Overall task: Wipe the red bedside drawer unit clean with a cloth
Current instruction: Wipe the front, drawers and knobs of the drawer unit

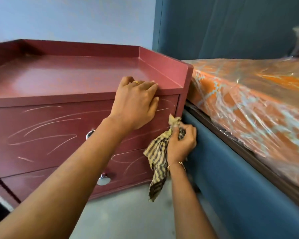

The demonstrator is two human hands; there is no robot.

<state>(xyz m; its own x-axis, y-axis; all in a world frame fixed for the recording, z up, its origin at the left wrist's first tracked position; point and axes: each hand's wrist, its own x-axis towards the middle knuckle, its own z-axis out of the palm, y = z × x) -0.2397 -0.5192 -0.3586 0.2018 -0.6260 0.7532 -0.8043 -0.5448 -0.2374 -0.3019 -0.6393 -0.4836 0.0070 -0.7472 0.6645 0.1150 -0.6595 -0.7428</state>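
The red bedside drawer unit [62,80] fills the left half of the view, with two drawers, round chrome knobs [103,179] and pale scratch-like streaks across the fronts. My left hand [136,104] grips the front edge of its top near the right corner, fingers curled over the lip and thumb on the upper drawer front. My right hand [180,144] holds a bunched yellow-and-dark striped cloth [158,157] against the unit's front right corner, beside the bed. The cloth's loose end hangs down towards the floor.
A blue upholstered bed frame [231,178] stands tight against the unit's right side, carrying an orange patterned mattress in clear plastic wrap [257,104]. A blue headboard [223,26] rises behind it. Grey floor [128,213] lies below the unit.
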